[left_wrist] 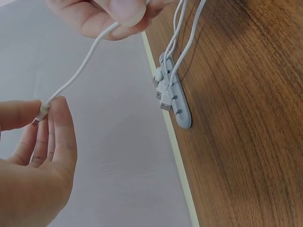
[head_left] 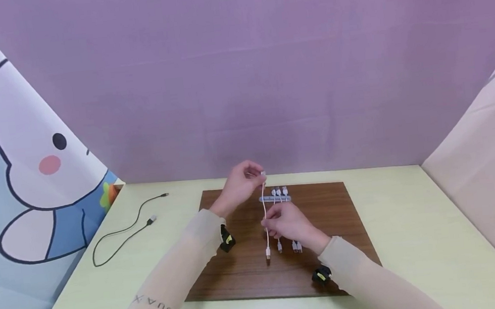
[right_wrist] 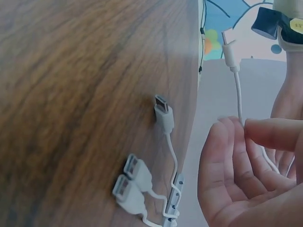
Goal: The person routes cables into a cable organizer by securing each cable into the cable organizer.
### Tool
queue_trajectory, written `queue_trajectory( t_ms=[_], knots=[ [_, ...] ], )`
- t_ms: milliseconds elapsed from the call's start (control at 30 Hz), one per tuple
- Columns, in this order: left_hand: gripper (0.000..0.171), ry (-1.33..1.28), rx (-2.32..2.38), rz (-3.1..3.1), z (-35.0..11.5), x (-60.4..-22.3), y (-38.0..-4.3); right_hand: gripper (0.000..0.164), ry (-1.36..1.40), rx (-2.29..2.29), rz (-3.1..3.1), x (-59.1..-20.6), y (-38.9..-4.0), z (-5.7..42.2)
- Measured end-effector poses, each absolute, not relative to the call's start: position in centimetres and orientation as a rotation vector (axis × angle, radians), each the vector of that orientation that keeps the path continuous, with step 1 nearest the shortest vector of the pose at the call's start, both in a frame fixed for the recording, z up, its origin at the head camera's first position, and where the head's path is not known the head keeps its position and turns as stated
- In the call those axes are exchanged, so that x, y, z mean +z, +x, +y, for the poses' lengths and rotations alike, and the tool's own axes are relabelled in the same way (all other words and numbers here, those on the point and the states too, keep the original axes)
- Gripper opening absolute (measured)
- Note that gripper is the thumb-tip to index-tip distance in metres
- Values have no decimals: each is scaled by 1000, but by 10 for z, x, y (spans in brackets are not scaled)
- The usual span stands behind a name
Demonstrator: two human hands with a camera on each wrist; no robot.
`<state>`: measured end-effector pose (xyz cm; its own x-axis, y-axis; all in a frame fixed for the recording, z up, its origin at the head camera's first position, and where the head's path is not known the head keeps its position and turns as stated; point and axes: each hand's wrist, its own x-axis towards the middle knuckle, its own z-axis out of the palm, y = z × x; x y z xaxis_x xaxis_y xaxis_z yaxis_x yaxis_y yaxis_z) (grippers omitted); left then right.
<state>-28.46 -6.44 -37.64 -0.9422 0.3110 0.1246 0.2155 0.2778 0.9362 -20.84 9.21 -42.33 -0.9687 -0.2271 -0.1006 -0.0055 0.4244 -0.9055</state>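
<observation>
A short white USB cable (head_left: 263,200) is held up over the wooden board by both hands. At its upper end, my left hand (head_left: 243,183) pinches the plug between thumb and fingers. Lower down, my right hand (head_left: 291,224) pinches the cord, and the other plug (right_wrist: 231,56) sticks out past its fingertips. Behind the hands, a grey cable clip strip (left_wrist: 183,116) lies near the board's far edge. Three white cables are seated in its slots, with their USB plugs (left_wrist: 165,100) beyond the strip and their other ends (right_wrist: 164,118) lying toward the near side.
The brown wooden board (head_left: 241,279) lies on a pale yellow table (head_left: 416,237). Off to the left, a black USB cable (head_left: 120,231) lies in a loose loop on the table. A purple cloth backdrop (head_left: 241,85) hangs behind, with printed cloth (head_left: 44,134) at the left side.
</observation>
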Motion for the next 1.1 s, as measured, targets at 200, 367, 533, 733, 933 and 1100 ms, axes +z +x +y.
queue_trajectory(
  t_ms=[200, 367, 533, 733, 933, 1100],
  knots=[
    [23, 463, 1755, 2444, -61, -381, -293, 9, -156, -1526, 2489, -424, -205, 94],
    [18, 466, 1748, 2464, -63, -386, -303, 7, -141, -1545, 2450, -423, -201, 95],
    [20, 431, 1755, 2469, -66, -391, -310, 17, -153, -1525, 2428, -422, -194, 96],
    [28, 442, 1697, 2527, -66, -396, -315, 22, -172, -1443, 2474, -422, -188, 95],
    [30, 473, 1609, 2558, -60, -399, -318, 16, -221, -1266, 2637, -419, -184, 94],
    [33, 460, 1579, 2544, -54, -403, -321, 6, -246, -1096, 2783, -417, -182, 92]
  ],
)
